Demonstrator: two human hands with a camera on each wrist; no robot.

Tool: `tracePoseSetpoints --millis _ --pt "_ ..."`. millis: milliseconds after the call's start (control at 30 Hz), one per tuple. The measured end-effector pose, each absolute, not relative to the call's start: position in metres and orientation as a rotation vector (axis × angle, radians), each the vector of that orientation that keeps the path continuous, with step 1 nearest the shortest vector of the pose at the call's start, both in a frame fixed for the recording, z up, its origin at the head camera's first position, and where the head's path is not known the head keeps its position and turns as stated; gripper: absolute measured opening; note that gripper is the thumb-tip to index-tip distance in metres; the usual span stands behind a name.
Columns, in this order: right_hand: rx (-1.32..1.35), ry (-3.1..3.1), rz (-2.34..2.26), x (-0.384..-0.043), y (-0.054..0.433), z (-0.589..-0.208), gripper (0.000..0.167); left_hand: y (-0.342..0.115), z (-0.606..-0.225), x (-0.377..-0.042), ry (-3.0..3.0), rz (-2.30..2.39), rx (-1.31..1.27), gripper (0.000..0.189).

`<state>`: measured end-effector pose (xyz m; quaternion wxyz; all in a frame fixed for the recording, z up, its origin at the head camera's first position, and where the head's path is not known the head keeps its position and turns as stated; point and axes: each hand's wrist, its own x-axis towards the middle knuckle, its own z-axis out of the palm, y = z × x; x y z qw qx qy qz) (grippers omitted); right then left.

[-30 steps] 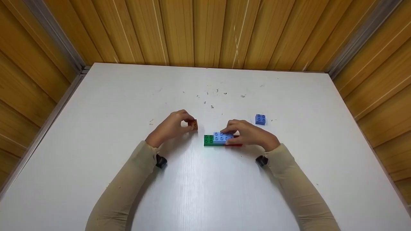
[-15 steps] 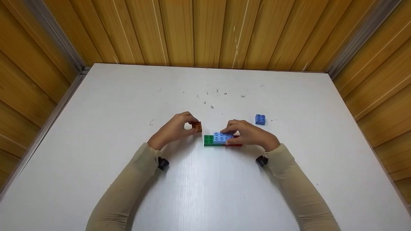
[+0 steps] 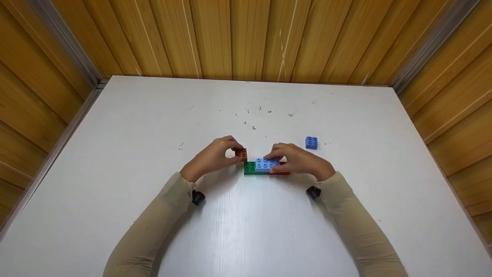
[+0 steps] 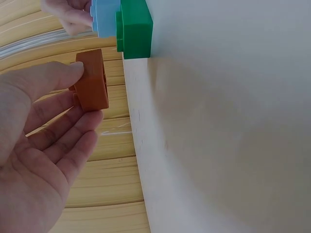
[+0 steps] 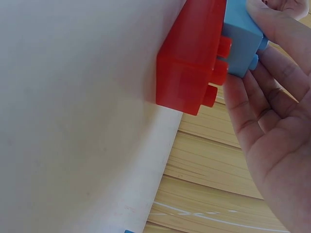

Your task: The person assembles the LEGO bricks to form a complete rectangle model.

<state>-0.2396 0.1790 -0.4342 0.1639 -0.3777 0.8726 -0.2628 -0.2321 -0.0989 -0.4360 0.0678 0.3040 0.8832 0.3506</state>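
Observation:
My left hand [image 3: 215, 156] pinches an orange-brown building brick [image 4: 92, 80] between thumb and fingertips, raised off the table beside the left end of a joined row. That row has a green brick [image 3: 250, 167] on the left and a red brick [image 5: 189, 63] on the right. A light blue brick [image 3: 265, 164] sits on top, bridging the two, with bare studs at both ends of the row. Thumb and fingers of my right hand [image 3: 298, 159] grip the light blue brick from its right part, hiding some of its studs.
A small blue brick [image 3: 311, 142] lies on the white table [image 3: 173, 111] behind my right hand. Dark marks are scattered over the table's far half. Wooden panel walls [image 3: 246, 38] rise at the back and both sides.
My left hand has moved right and slightly nearer, carrying the orange-brown brick close to the green brick. The right hand and the joined bricks have stayed in place.

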Motion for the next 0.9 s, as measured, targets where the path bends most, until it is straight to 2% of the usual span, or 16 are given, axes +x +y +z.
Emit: tracePoseSetpoints --millis 333,900 --pt "-1.113 2.487 -0.763 -0.24 0.18 -0.435 0.037 -0.094 -0.438 -0.229 2.652 1.04 1.015 0.025" --pt "-1.1 2.48 -0.75 -0.241 0.18 -0.436 0.038 -0.087 -0.44 -0.226 2.644 0.998 1.005 0.027"
